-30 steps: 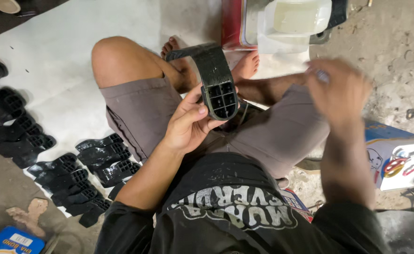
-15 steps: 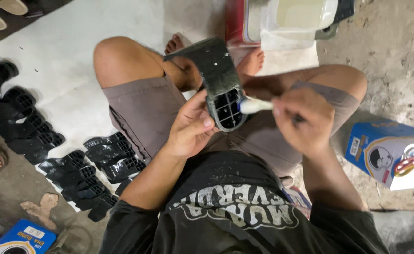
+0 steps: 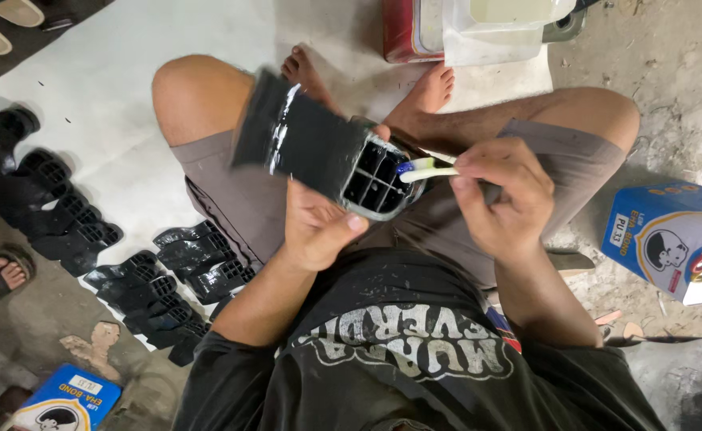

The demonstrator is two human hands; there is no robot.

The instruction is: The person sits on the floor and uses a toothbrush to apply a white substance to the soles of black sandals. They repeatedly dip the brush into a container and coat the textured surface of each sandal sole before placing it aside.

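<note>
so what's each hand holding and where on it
Left hand grips the black shoe sole under its gridded heel end. Right hand holds a small brush by its handle, tip at the grid.

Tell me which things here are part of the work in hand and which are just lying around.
In use:
left hand gripping the black shoe sole
right hand holding a toothbrush at the sole's gridded heel

Lying about:
row of black soles on the white sheet
blue boxes
pale plastic tub
</note>
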